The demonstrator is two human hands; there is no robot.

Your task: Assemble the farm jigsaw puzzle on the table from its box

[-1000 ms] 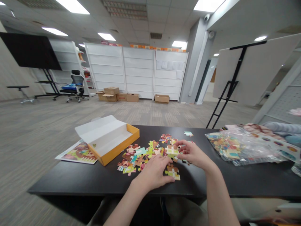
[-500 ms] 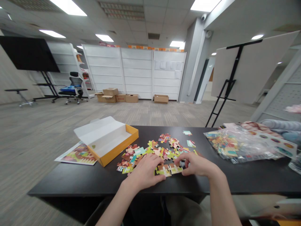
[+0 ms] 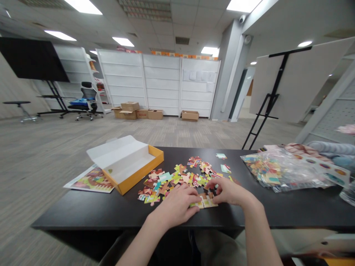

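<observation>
Whereas two puzzle pieces (image 3: 210,203) lay apart a second ago, they now sit side by side before the pile (image 3: 180,178), apparently joining, my left hand (image 3: 179,203) loosely spread, my right hand (image 3: 230,192) half-curled, its grip unclear.

One head-worn camera (the sole view) faces forward and down, over the near table (image 3: 97,210) toward far shelves (image 3: 163,85).

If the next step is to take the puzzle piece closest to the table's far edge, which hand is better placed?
Probably the right hand: it is nearer to that puzzle piece. The left hand lies farther left, with part of the pile in between.
</observation>
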